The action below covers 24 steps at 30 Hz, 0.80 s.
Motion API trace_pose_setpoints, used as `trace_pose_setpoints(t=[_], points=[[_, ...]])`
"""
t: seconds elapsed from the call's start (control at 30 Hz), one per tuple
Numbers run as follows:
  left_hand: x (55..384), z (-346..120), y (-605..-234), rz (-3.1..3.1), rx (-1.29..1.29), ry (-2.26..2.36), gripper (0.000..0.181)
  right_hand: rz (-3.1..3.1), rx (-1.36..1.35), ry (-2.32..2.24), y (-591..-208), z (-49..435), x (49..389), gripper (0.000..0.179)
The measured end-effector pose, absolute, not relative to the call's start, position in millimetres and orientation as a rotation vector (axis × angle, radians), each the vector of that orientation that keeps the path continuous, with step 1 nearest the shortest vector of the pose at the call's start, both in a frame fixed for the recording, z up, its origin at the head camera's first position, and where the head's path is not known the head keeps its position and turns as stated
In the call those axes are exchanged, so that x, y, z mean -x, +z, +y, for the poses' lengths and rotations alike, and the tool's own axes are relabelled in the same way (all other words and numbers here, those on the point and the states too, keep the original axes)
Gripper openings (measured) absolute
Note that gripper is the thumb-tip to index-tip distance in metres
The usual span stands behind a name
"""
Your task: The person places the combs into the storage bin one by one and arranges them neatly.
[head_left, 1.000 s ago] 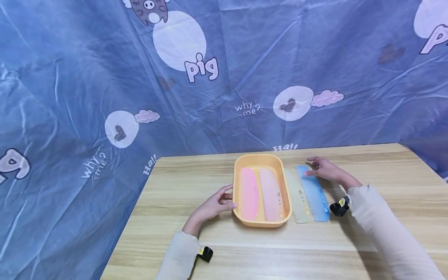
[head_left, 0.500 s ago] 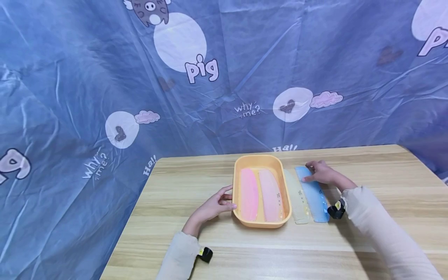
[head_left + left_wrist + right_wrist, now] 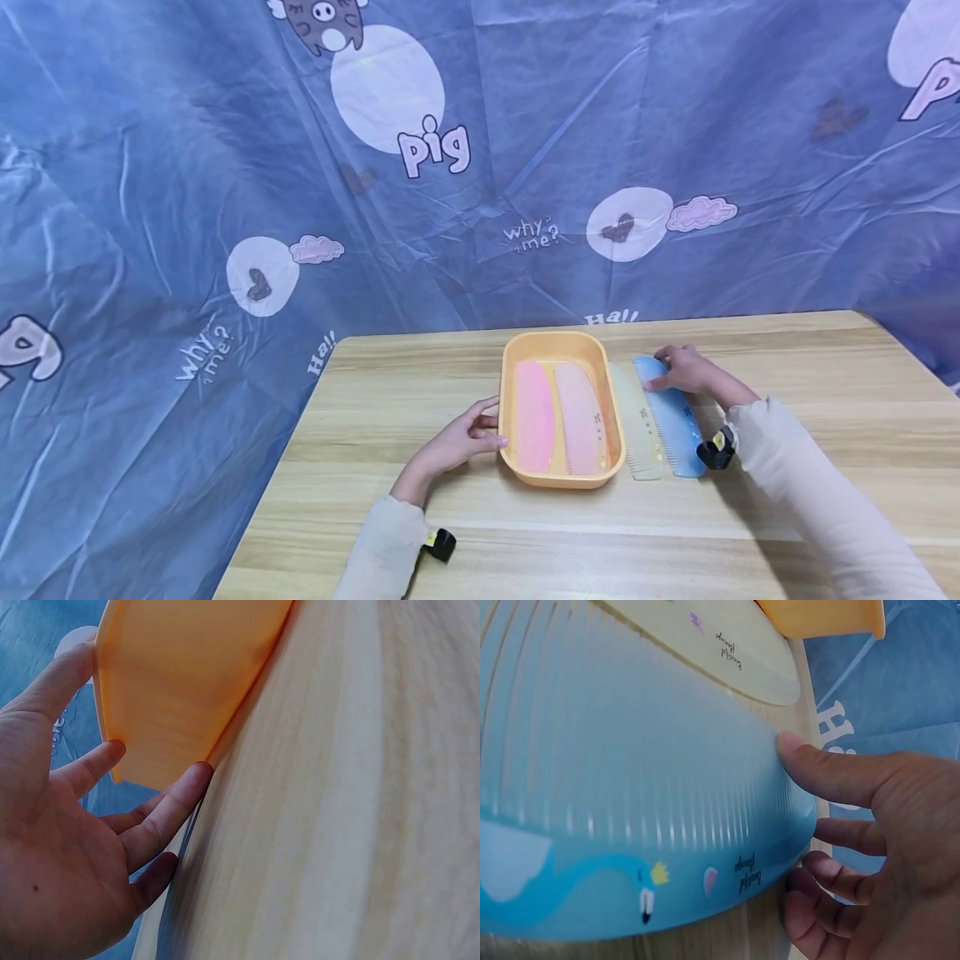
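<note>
My right hand (image 3: 684, 369) pinches the far end of a blue comb (image 3: 675, 421) lying on the table. In the right wrist view, its thumb (image 3: 799, 754) rests at the toothed edge and the other fingers curl by the spine and tip. My left hand (image 3: 455, 440) touches the left side of an orange plastic tray (image 3: 558, 481). Its thumb (image 3: 73, 669) lies at the rim and spread fingers rest against the outer wall and low by the base. Inside the tray lie a bright pink comb (image 3: 534, 417) and a pale pink comb (image 3: 577, 417).
A pale yellow-green comb (image 3: 640, 429) lies between the tray and the blue comb, close by the tray's right wall. A wood-grain table (image 3: 570, 550) carries everything. A blue printed cloth (image 3: 480, 275) hangs behind its far edge.
My right hand has drawn in slightly leftward, and its thumb and fingers have closed on the blue comb's far end. My left hand and the tray have stayed still.
</note>
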<state>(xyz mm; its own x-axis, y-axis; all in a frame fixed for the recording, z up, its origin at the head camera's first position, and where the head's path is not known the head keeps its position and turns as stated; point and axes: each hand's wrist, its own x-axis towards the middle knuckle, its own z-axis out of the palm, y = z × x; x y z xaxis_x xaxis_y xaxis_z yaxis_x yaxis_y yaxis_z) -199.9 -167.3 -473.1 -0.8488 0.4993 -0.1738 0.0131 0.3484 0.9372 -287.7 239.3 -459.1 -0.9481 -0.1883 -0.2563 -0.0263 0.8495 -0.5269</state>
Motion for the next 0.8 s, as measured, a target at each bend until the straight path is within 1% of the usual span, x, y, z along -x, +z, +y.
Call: trace_pose_setpoints(t=[0.23,0.8], points=[[200.3,-167.3,-474.2,2.184,-0.452,1.510,0.076,2.714,0.140,-0.740,-456.8,235.3,286.8,0.082],[201.1,-166.8,-476.8,2.213,-0.457,1.496,0.076,2.710,0.215,-0.686,-449.8,231.4,288.9,0.079]])
